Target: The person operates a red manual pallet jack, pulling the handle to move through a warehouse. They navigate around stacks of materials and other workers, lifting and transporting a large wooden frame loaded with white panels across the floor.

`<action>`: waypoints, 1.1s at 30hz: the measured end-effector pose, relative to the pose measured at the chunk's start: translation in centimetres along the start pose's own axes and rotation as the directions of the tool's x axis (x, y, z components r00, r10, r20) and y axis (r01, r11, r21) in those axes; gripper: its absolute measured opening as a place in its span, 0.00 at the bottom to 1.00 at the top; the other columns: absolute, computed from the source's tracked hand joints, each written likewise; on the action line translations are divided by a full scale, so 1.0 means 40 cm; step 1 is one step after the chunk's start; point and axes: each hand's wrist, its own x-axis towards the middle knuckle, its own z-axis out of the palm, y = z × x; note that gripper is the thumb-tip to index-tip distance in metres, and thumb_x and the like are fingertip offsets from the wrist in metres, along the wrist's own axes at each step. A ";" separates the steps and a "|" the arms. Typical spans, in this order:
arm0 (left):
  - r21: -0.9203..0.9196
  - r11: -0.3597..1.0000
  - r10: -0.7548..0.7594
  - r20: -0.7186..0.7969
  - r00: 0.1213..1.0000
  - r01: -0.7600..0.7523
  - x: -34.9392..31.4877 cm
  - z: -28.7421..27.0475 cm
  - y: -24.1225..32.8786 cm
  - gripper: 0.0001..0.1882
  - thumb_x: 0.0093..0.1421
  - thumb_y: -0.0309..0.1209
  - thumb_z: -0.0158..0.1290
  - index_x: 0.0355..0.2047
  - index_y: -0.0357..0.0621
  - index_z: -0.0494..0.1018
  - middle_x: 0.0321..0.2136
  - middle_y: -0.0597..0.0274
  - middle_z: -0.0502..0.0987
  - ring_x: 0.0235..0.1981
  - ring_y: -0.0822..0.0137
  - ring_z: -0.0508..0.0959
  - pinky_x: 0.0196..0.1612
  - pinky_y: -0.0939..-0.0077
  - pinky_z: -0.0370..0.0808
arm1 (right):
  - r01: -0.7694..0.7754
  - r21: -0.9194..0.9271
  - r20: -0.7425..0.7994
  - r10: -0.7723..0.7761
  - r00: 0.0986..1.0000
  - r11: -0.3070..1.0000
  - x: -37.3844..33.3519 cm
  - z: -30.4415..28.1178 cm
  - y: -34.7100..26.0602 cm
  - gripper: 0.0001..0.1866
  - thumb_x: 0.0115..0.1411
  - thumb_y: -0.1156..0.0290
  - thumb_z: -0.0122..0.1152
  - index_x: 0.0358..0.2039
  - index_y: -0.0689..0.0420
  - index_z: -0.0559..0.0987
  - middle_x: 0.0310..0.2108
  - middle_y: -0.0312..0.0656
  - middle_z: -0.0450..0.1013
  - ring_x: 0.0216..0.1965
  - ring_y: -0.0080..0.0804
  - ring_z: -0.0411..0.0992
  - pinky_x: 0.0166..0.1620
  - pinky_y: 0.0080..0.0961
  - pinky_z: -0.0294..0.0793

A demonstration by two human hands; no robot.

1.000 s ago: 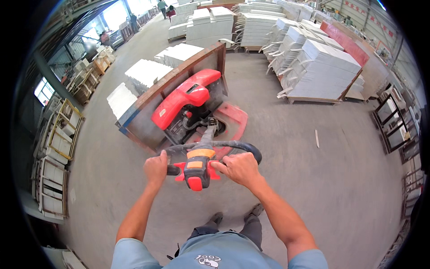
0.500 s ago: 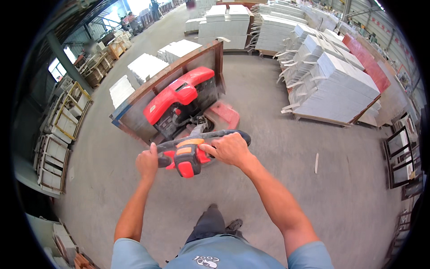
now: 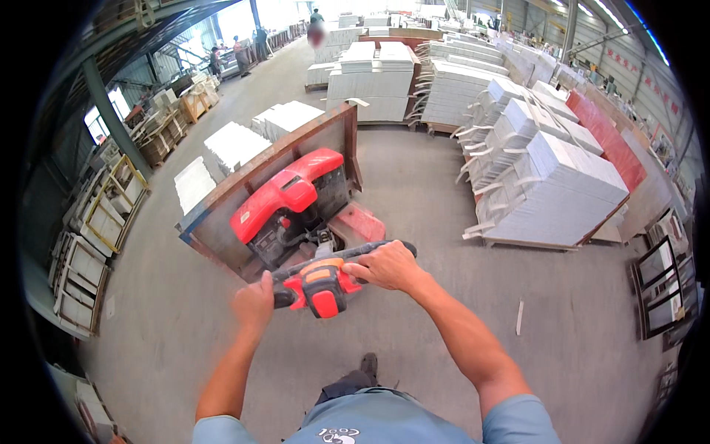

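Note:
My left hand (image 3: 253, 302), slightly blurred, is closed at the left end of a pallet truck's steering handle (image 3: 325, 292), its thumb pointing up. The right end of that handle is gripped by my right hand (image 3: 392, 265), with the thumb near the red and orange controls in the middle. Ahead of both hands stands the red and black pallet truck (image 3: 285, 194). A rusty-edged metal panel (image 3: 214, 201) rises slantwise just beyond its body. Stacks of white slabs (image 3: 235, 148) show behind the panel; what supports them is hidden.
At the right stand strapped stacks of white slabs (image 3: 551, 189) on pallets, with more stacks (image 3: 370, 85) straight ahead. Racks of panels (image 3: 81, 285) line the left side. Dark frames (image 3: 660, 285) lean at far right. A thin strip (image 3: 519, 317) lies on the floor. Distant people (image 3: 260, 42) stand far back.
The view has tilted up, so the truck and stacks sit lower in the picture. The handle has shifted slightly right relative to the truck, both hands still on it. My feet have moved.

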 end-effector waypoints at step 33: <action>0.009 0.982 -0.185 -0.127 0.974 0.188 0.679 0.344 0.465 0.30 0.69 0.50 0.38 0.24 0.43 0.81 0.20 0.43 0.77 0.26 0.40 0.78 0.32 0.47 0.72 | 0.198 0.217 0.168 -0.236 0.957 0.956 0.718 0.053 0.849 0.34 0.64 0.37 0.47 0.19 0.54 0.81 0.16 0.48 0.72 0.21 0.50 0.72 0.27 0.41 0.71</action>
